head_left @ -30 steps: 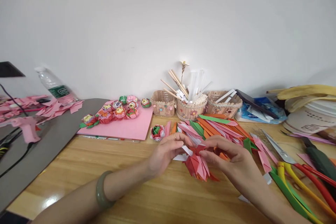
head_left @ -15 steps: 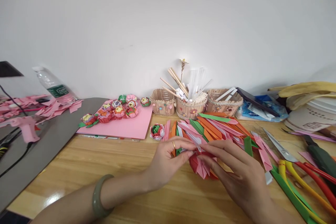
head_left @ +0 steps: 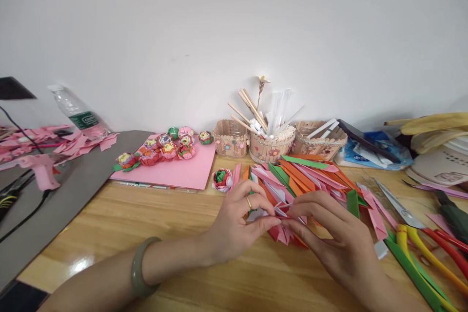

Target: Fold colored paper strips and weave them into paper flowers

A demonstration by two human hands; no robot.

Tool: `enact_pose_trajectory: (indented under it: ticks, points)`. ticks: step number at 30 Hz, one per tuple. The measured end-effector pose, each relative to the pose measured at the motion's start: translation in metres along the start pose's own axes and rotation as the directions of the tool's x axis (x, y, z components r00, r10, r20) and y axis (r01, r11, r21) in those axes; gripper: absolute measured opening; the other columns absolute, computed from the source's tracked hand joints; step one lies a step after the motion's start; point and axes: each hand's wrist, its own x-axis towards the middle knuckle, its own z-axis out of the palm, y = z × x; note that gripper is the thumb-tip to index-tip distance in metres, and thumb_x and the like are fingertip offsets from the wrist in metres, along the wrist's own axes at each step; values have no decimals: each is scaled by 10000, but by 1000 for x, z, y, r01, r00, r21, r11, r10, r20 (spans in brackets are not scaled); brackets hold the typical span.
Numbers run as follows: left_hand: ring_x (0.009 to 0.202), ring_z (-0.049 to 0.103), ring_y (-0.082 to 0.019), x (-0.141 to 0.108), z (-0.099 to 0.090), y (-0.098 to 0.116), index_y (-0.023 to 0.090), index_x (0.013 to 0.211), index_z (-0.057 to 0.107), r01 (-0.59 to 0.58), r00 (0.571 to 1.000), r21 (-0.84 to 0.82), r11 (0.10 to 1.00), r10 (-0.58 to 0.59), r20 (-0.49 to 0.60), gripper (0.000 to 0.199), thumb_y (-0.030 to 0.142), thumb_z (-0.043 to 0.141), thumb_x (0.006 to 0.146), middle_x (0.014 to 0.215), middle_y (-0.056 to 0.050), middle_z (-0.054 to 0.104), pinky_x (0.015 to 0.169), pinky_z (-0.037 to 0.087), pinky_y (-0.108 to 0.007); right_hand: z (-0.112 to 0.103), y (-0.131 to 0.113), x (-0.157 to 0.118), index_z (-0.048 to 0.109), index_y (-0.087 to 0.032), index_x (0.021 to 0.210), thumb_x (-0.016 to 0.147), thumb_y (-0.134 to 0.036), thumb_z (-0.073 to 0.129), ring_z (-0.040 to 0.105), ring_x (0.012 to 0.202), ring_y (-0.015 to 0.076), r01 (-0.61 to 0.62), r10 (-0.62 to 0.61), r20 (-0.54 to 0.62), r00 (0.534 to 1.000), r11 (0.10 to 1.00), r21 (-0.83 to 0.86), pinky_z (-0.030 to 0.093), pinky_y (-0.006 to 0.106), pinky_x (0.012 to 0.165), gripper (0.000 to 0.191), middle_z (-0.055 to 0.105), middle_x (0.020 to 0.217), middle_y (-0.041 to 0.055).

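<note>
Between my fingertips is a folded-paper flower [head_left: 281, 237] with pink and red petals and some white folds at its top. My left hand [head_left: 239, 222], with a gold ring, pinches its near left edge between thumb and fingers. From the other side my right hand [head_left: 334, 241] pinches the same flower, covering much of it. Just behind lies a spread pile of folded paper strips [head_left: 298, 178] in pink, orange, green and white. Left of the pile sits a finished paper flower [head_left: 222, 180] with a green centre.
Several paper flowers [head_left: 168, 150] rest on a pink sheet [head_left: 190, 173]. Three wooden baskets stand by the wall, the middle basket [head_left: 270, 151] holding sticks. At right lie scissors [head_left: 405, 214]; at left are a pink glue gun [head_left: 44, 173] and a plastic bottle [head_left: 80, 112].
My left fingers have curled further over the flower, and my right fingers have shifted slightly along its edge. White folds now show between them. The whole view has swung slightly left.
</note>
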Motion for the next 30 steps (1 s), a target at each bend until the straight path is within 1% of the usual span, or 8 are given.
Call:
enact_pose_trajectory:
  ticks: [3,6,8,11,16,23,27,30]
  points:
    - [700,506,-128,4,-3,1,144,702,572,222,964,-220,950,-180,196,187,320,586,764,726,-32,548,658,407,-261,-1,-2,3,530,-205,701,788,-211,596,548,654,115,-216,168,206,964,946,242,450,218,576,109,578,704,-11]
    - [617,469,-91,6,-4,1,137,716,537,492,855,-372,787,-355,379,251,378,601,738,687,-3,521,581,372,-216,-1,-4,5,545,-199,700,788,-279,592,521,576,93,-505,336,424,841,768,395,427,188,512,127,554,637,-34]
    - [596,449,-77,7,-5,1,135,709,531,544,826,-392,742,-394,402,275,392,628,708,661,14,504,564,355,-202,-1,-5,6,557,-188,696,781,-324,591,519,563,90,-626,391,509,767,632,457,426,186,504,164,551,630,-31]
    - [553,442,-66,7,-5,3,141,718,534,582,806,-389,714,-442,394,284,397,650,679,660,20,512,526,345,-198,-1,-5,6,578,-183,706,774,-347,589,532,568,91,-670,413,533,739,534,516,446,193,518,179,565,646,-22]
    - [636,488,-77,7,-7,1,149,758,545,533,838,-412,739,-391,381,191,295,650,694,737,3,533,564,368,-189,-1,-5,6,614,-192,759,814,-316,534,576,599,105,-650,390,527,755,549,525,497,216,555,158,610,690,-3]
    - [682,496,-94,8,-11,-3,132,727,577,479,855,-304,824,-358,376,110,230,626,715,746,-12,554,591,386,-196,1,-7,3,598,-198,770,816,-268,514,588,600,116,-505,365,415,834,808,305,479,211,555,118,648,679,-5]
    - [690,520,-109,9,-11,-5,130,765,599,493,836,-261,830,-368,408,127,243,627,715,766,-29,578,599,407,-212,4,-5,0,570,-200,754,826,-242,489,572,576,106,-460,340,415,844,856,235,457,199,535,116,626,652,-21]
    - [705,529,-114,10,-11,-6,127,751,607,468,846,-218,857,-362,392,102,218,628,708,758,-31,585,626,417,-216,5,-4,-1,559,-198,751,834,-228,466,580,587,112,-447,331,423,843,869,211,458,207,539,128,627,656,-16]
